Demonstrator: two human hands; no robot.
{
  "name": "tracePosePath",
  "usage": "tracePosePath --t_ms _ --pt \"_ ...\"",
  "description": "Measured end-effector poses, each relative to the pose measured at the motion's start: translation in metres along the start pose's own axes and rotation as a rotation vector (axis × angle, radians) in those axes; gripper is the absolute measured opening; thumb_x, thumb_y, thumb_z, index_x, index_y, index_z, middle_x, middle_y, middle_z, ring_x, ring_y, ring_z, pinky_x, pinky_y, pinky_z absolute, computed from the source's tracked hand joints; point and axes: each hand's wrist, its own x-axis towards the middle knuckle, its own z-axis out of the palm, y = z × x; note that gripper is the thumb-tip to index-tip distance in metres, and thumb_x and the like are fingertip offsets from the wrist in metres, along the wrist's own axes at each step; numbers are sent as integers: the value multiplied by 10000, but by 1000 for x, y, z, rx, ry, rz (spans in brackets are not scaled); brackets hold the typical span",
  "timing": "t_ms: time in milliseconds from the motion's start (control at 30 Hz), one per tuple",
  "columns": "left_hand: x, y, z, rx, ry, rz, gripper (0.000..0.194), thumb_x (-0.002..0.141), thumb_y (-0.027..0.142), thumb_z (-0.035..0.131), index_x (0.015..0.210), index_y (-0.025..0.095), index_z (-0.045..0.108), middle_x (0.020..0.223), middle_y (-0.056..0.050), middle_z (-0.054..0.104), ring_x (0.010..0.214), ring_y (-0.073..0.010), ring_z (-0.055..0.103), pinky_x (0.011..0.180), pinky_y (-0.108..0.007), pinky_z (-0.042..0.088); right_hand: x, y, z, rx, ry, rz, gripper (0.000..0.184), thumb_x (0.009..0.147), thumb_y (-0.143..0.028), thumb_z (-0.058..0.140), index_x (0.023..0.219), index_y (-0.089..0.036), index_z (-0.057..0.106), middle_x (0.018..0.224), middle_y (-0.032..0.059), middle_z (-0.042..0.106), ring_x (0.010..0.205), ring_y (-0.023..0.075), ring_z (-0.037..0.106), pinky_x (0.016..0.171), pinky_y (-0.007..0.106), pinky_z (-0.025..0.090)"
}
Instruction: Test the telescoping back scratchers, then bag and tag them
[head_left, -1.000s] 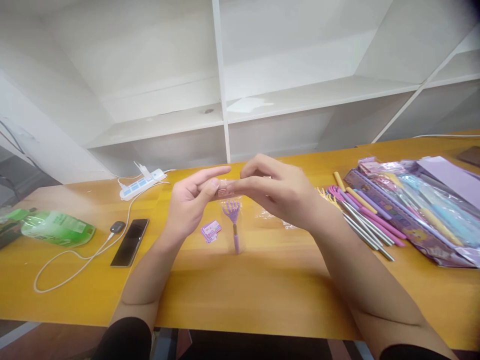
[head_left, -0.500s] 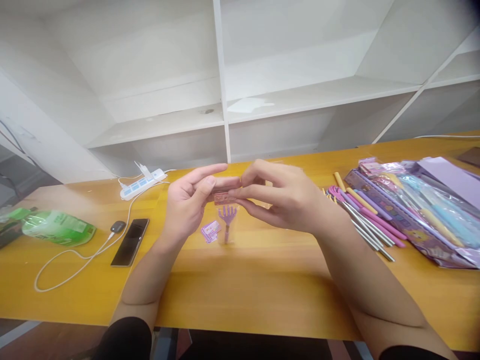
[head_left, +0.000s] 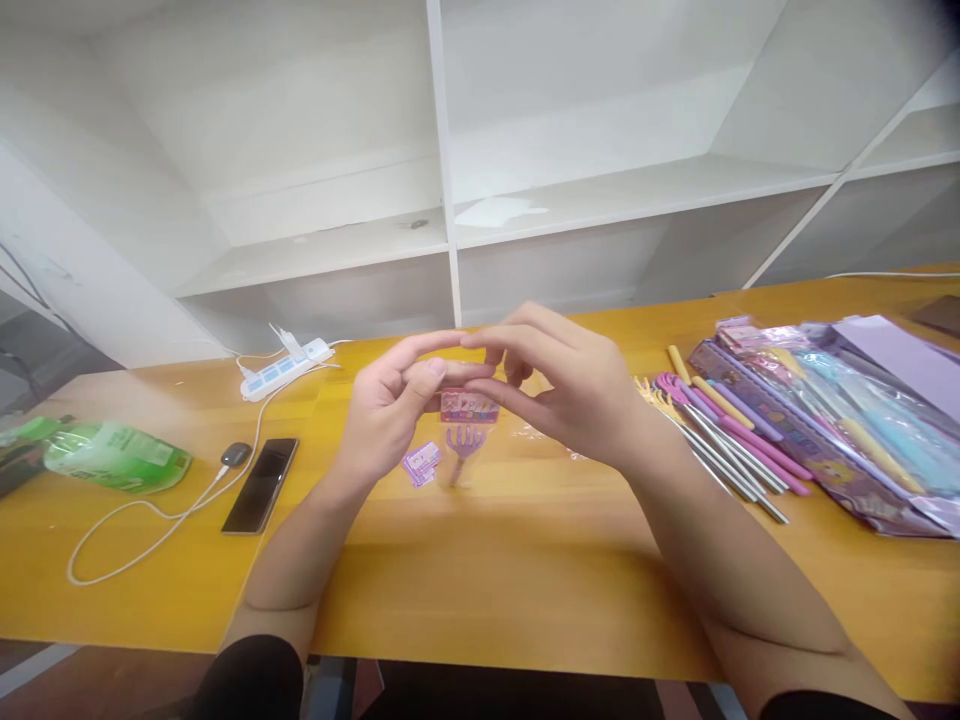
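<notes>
A pink printed card point(head_left: 469, 406), which looks like the header of a clear bag, hangs below my fingers. Beneath it shows a purple back scratcher point(head_left: 465, 441) with a claw-shaped head, its shaft blurred. My left hand point(head_left: 384, 412) pinches the card's top edge between thumb and fingers. From the right, my right hand point(head_left: 564, 385) meets it with curved fingers, its thumb at the card's upper right edge. The fingers partly hide the top of the card. Small purple printed cards point(head_left: 421, 464) lie on the table just left of the back scratcher.
To the right lie several loose back scratchers point(head_left: 731, 445) beside a purple printed package point(head_left: 832, 450) full of bagged ones. On the left are a phone point(head_left: 261, 486), a white cable, a power strip point(head_left: 287, 371) and a green bottle point(head_left: 116, 455) on its side. White shelving stands behind.
The pink card has turned more toward me and shows more of its face. My right hand's fingers have shifted up and left, meeting the left fingertips. The back scratcher has moved slightly right and down.
</notes>
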Motion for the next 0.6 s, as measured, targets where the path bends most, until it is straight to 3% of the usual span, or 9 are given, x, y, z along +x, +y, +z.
tracePosePath --t_ms 167,267,333,467,600 --pt "6 -6 -6 18 -36 -38 514 1006 572 746 1369 211 698 1257 -148 827 1071 -283 833 843 -344 690 -1 8 7 18 75 -1 48 1046 -263 717 1088 -273 739 985 26 705 767 139 641 680 292 543" --pt "11 -10 -11 122 -103 -105 520 935 485 860 1361 221 722 1235 -129 836 1066 -265 833 911 -331 670 1 12 7 -31 124 9 59 1045 -225 697 1019 -264 733 944 28 703 742 149 624 658 303 525" --pt "13 -13 -13 206 -163 -156 444 944 474 851 1291 208 772 1197 -121 845 1086 -266 828 967 -345 655 2 12 7 -57 131 23 65 1042 -210 697 1003 -255 722 933 29 703 731 148 615 652 304 515" --pt "18 -18 -17 290 -176 -163 418 999 554 760 1174 179 819 1135 -116 850 1077 -266 819 963 -355 639 0 8 6 -55 84 17 40 1045 -212 699 1030 -236 728 953 27 690 731 125 613 653 286 505" --pt "20 -21 -18 256 -133 -147 448 963 584 793 1106 160 811 1032 -104 849 976 -246 816 875 -316 631 -3 4 8 -69 -29 -4 100 1070 -247 669 1000 -225 738 892 11 663 685 111 571 606 276 443"
